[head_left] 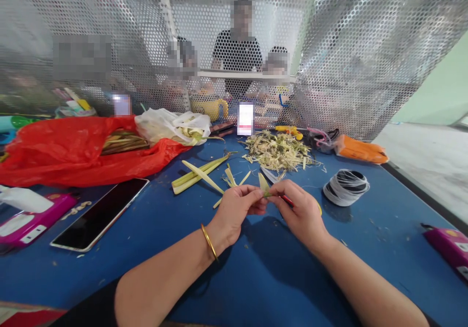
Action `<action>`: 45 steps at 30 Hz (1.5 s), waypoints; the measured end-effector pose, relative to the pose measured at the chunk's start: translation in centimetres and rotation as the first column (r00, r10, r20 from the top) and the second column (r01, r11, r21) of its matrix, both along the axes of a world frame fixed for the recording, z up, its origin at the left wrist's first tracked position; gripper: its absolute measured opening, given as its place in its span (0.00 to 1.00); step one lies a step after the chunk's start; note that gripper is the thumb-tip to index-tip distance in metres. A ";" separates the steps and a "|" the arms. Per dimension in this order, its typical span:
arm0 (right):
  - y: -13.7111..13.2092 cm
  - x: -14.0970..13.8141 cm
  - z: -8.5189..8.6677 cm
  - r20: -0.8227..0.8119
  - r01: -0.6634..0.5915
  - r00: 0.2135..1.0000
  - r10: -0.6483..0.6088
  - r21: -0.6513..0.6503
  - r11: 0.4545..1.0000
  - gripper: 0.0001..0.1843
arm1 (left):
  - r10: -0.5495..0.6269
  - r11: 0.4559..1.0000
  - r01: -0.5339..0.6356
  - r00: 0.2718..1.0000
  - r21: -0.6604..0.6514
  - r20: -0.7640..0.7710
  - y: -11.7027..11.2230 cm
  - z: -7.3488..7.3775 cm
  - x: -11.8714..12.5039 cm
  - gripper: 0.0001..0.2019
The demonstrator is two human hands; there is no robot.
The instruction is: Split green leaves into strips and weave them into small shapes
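Note:
Over the blue table (pixel 263 273) my left hand (pixel 236 210) and my right hand (pixel 298 210) meet, fingertips pinched together on a small pale green leaf strip (pixel 263 184) that sticks up between them. My right hand also grips a red-handled tool (pixel 287 200), most of it hidden by the fingers. A gold bangle (pixel 208 241) circles my left wrist. Just beyond the hands lie cut leaf strips (pixel 201 172) and short offcuts (pixel 231 177).
A heap of leaf shavings (pixel 278 150) lies behind. A coil of white cord (pixel 346 186) sits right; red bag (pixel 69 154), white bag (pixel 171 126), phone (pixel 100 213) and pink cases (pixel 25 222) (pixel 448 246) surround. People sit behind a perforated metal screen (pixel 365 59).

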State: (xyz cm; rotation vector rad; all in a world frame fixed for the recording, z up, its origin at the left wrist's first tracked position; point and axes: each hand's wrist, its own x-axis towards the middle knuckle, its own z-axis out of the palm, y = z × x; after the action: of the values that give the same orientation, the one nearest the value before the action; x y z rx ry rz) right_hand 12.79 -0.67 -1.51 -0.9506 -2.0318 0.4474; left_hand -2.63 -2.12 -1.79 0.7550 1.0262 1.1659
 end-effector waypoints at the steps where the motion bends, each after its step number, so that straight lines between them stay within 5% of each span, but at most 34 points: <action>1: 0.0 0.0 0.0 0.009 -0.007 1.000 0.007 0.016 1.000 0.05 | -0.006 1.000 0.006 1.000 -0.008 0.004 0.0 0.0 0.0 0.09; 8: 0.1 -0.1 -0.3 -0.052 -0.013 0.999 0.010 -0.052 0.999 0.06 | 0.000 1.000 0.000 1.000 0.022 -0.027 0.0 0.2 -0.2 0.07; 17: 0.0 -0.2 -0.4 -0.150 0.049 0.984 -0.093 -0.277 0.960 0.05 | 0.073 0.968 0.008 0.947 0.250 -0.312 0.2 0.1 -0.1 0.03; 22: 0.0 -0.5 -0.6 -0.325 -0.038 0.942 -0.085 -0.357 0.933 0.11 | 0.052 0.971 0.021 0.953 0.237 -0.298 0.1 0.1 -0.2 0.03; 26: 0.1 -0.4 -0.7 -0.284 -0.052 0.957 -0.065 -0.387 0.921 0.04 | 0.059 0.966 0.031 0.940 0.258 -0.336 0.2 -0.1 -0.3 0.04; 36: 0.2 -0.4 -0.5 -0.298 -0.039 0.949 -0.103 -0.436 0.899 0.07 | 0.033 0.952 0.097 0.911 0.291 -0.411 0.1 -0.6 -0.3 0.07; 45: 0.1 -0.1 -0.8 -0.034 0.050 0.998 -0.053 -0.067 0.996 0.03 | -0.003 0.995 0.020 0.985 0.100 -0.170 0.0 0.2 0.0 0.09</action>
State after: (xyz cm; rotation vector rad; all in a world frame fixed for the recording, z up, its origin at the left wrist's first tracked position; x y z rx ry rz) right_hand 12.71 -0.59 -2.30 -1.0252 -1.9660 0.5029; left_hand -2.66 -2.10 -1.59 0.9526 1.1085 1.1653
